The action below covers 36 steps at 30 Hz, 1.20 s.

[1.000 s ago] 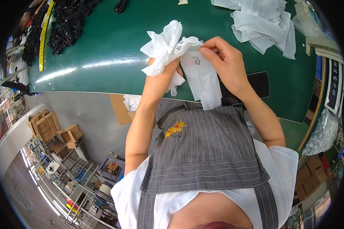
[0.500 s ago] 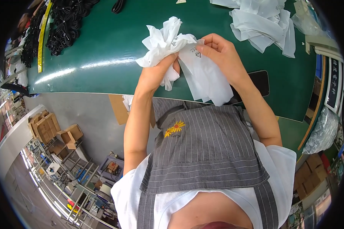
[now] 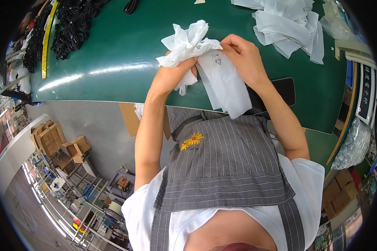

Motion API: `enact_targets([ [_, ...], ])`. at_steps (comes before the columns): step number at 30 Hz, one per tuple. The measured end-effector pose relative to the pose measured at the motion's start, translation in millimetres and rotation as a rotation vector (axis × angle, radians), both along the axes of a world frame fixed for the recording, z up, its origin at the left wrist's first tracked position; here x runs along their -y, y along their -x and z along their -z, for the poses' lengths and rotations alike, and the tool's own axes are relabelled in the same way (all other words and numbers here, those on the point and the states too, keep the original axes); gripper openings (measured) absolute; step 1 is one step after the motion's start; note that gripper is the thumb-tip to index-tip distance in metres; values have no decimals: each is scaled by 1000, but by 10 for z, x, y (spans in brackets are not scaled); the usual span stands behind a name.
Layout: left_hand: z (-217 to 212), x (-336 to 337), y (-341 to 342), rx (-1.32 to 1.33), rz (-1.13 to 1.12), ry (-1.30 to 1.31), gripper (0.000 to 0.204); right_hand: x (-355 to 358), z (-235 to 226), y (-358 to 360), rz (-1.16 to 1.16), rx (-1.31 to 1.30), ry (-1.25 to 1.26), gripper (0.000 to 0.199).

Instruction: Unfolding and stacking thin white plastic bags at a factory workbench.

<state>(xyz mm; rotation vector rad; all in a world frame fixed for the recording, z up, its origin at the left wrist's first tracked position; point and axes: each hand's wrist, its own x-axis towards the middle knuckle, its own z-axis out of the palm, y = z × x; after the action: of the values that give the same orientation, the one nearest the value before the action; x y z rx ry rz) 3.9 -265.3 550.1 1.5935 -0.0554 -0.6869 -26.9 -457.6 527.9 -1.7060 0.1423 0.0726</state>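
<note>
Crumpled white plastic bags [image 3: 184, 44] are bunched in my left hand [image 3: 174, 75], whose fingers are closed round them above the green table. From that bunch a flatter stack of translucent white bags [image 3: 224, 83] hangs down toward the table's front edge. My right hand [image 3: 246, 58] pinches the upper corner of this stack between thumb and fingers. How many bags lie together there I cannot tell. Beside my right wrist a black phone [image 3: 282, 92] lies on the table, partly covered by the forearm and the bags.
More white bags [image 3: 287, 31] lie heaped at the far right of the green table [image 3: 113, 50]. Bundled black cables [image 3: 71, 29] are piled at the far left, beside a yellow strip [image 3: 47, 42]. Cardboard boxes [image 3: 50, 138] stand on the left, beyond the table's front edge.
The bunched bags and my left hand have shifted slightly right. My right hand has moved a little up and right, and the hanging stack looks narrower at its lower end.
</note>
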Motion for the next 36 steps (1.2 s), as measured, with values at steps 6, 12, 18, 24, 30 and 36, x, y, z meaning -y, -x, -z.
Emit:
enact_targets([
  [6,13,3,-21,-2,-23,-30,17,-80,-41,41,47,60,136,22],
  [12,-82,-57,81,147,-124,-225,26,-52,-44,165,9,280,687,29],
  [18,-236,106,262,278,-97,-223,27,-101,-234,80,-22,-4,-27,25],
  [24,-157,-47,297,-52,-395,142,32,107,-264,14,-14,89,-436,11],
  [30,-356,-125,221,55,-530,262,23,279,-379,52,-225,141,-276,10],
  [36,-679,194,346,239,-257,-18,28,92,-595,83,-248,142,-99,14],
])
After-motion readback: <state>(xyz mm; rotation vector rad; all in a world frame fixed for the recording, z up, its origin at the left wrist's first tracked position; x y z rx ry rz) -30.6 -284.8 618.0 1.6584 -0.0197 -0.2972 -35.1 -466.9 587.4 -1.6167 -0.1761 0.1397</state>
